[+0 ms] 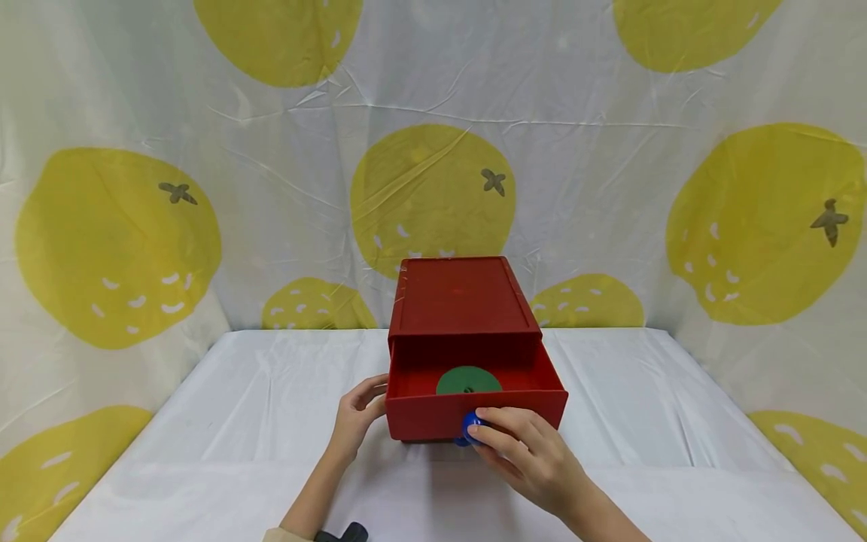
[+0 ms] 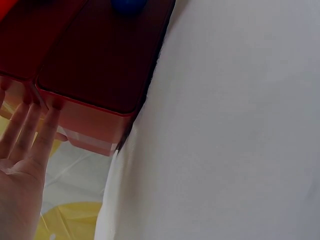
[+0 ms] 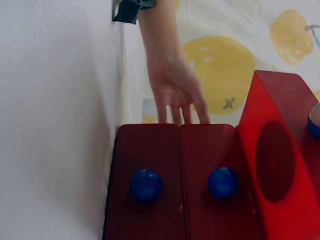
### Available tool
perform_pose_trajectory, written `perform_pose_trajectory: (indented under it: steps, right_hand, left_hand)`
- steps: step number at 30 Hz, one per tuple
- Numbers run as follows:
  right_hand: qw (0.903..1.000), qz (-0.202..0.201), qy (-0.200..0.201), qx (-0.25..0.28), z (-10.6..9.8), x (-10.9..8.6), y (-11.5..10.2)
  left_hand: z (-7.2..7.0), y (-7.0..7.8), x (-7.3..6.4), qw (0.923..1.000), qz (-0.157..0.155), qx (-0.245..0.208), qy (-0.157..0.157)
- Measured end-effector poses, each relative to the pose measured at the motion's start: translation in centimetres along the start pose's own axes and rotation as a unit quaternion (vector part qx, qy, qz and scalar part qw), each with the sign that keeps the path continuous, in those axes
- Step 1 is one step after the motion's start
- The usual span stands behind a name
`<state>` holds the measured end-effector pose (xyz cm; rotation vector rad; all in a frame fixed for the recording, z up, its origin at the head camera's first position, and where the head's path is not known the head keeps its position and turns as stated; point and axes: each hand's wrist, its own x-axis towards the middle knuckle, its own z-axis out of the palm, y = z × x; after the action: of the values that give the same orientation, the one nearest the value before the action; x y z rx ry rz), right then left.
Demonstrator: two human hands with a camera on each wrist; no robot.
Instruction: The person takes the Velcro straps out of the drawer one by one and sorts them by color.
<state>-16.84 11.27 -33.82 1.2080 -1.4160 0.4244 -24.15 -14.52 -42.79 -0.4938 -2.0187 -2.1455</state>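
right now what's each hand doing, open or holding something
Left hand: open, against the side of the red box.
Right hand: holding the blue knob of the open drawer.

2 hands point(image 1: 361, 410) point(image 1: 535, 455), 3 drwrs point(image 1: 430, 416) point(image 3: 220, 212) point(image 3: 149, 216), 3 knobs point(image 1: 470, 420) point(image 3: 223, 182) point(image 3: 146, 185)

Cabinet access: right flank passable, front and left obstructed

Right of the cabinet point(image 1: 463, 297), as the person faces it, bare table point(image 1: 630, 399) gives a hand room to pass. Left: the left hand point(image 1: 355, 418) rests at the cabinet's side, blocking close passage; room lies farther out. Front: the drawer point(image 1: 416, 416) juts out, and the right hand point(image 1: 535, 459), pinching its knob point(image 1: 473, 427), obstructs. Two lower knobs point(image 3: 223, 182) protrude beneath. Above: drawer reachable from over its front wall; a disk point(image 1: 452, 381) occupies its floor. Behind: curtain point(image 1: 589, 218); clearance cannot be determined.
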Motion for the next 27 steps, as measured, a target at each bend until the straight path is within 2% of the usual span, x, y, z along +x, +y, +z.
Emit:
perform_pose_trajectory:
  steps: [6, 9, 16, 22, 27]
  right_hand:
    - [0.9982, -0.025, -0.019, -0.052, -0.4, -0.4, 0.5]
    - [0.9971, -0.046, -0.013, -0.058, -0.5, -0.1, 0.9]
    - [0.9968, -0.077, 0.014, -0.019, -1.0, 1.5, 1.5]
    - [0.9973, -0.072, 0.016, 0.003, -1.5, 3.0, 2.4]
    - [0.9984, -0.053, -0.004, 0.021, -1.8, 3.9, 3.2]
  left_hand:
    - [0.0, 0.0, -0.1, 1.0, -0.005, 0.004, 0.003]
    - [0.0, 0.0, 0.0, 1.0, -0.007, 0.005, 0.001]
    - [0.0, 0.2, -0.1, 1.0, -0.006, 0.006, 0.0]
    - [0.0, 0.2, -0.2, 1.0, -0.003, 0.007, 0.0]
    - [0.0, 0.3, -0.1, 1.0, -0.003, 0.004, -0.001]
